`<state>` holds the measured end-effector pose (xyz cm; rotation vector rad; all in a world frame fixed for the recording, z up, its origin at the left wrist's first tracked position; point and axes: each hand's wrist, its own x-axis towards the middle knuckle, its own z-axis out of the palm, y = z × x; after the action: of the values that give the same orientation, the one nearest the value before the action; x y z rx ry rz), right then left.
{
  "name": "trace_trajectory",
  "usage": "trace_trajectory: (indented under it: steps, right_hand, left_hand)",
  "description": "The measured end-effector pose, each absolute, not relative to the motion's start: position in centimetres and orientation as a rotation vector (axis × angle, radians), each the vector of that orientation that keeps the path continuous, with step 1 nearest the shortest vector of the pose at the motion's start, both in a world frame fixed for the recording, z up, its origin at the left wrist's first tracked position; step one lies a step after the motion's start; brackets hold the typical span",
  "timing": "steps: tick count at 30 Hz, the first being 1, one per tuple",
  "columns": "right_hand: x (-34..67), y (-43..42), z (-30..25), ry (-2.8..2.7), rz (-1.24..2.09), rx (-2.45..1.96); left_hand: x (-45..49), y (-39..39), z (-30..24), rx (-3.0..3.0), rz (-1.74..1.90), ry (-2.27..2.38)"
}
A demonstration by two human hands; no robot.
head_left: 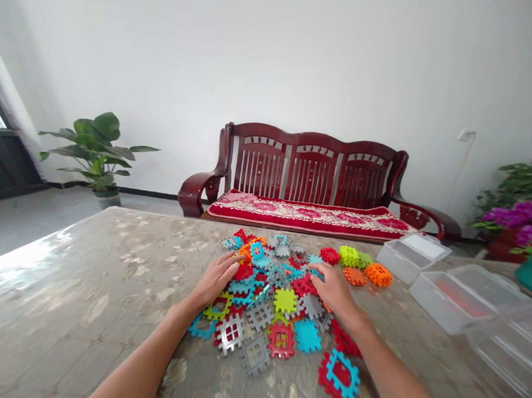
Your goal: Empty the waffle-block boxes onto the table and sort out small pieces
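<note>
A loose heap of plastic interlocking tiles with notched edges lies on the table, in red, blue, grey, green and orange. My left hand (218,279) rests on the heap's left side, fingers stretched out beside a red tile (244,272). On the right side my right hand (334,289) touches the heap, its thumb apart from the fingers. Near the middle sit a lime-green tile (285,300) and a grey window tile (259,316). Closer to me are a red window tile (281,339) and a solid blue tile (307,335). A blue frame tile (343,377) overlaps a red one.
Beyond my right hand stand small groups of red tiles (330,255), green tiles (349,256) and orange tiles (379,274). Clear plastic boxes (451,300) occupy the table's right side. Behind the table (122,268) is a wooden bench (310,172); a potted plant (100,147) stands left.
</note>
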<state>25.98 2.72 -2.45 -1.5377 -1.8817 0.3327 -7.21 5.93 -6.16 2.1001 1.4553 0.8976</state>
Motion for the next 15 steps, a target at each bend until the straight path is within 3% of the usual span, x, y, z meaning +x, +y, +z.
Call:
trace_trajectory:
  steps: [3, 15]
  right_hand:
    - [25.6, 2.2, -2.3, -1.991, 0.208, -1.469]
    - [23.5, -0.7, -0.7, -2.473, 0.262, -1.365]
  left_hand:
    - [-7.2, 5.8, -6.0, 2.066, 0.959, 1.408]
    - [-9.3, 7.4, -7.2, 1.923, 1.145, 1.680]
